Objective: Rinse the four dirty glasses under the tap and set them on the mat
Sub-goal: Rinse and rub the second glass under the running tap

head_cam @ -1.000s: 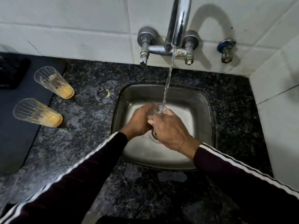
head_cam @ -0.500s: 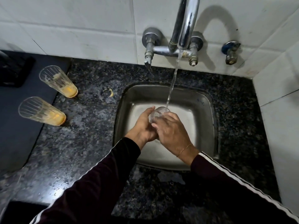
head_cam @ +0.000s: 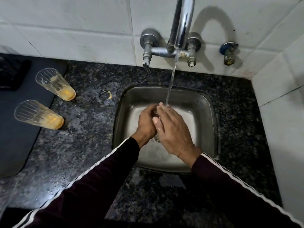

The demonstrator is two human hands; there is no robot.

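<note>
**Glass under running water at the sink**

Speckled dark granite forms the desk, backed by white wall tiles, with a steel sink set into it. Above the sink a chrome tap sends a thin stream of water down onto the hands. Over the sink's middle, the left hand has its grip curled round a clear glass, which is mostly hidden. The right hand lies over that glass with fingers fairly straight, fingertips under the stream. Left of the sink, two dirty glasses stand on the desk with yellow residue at the bottom: a far glass and a near glass, both at the edge of a dark mat.
</note>
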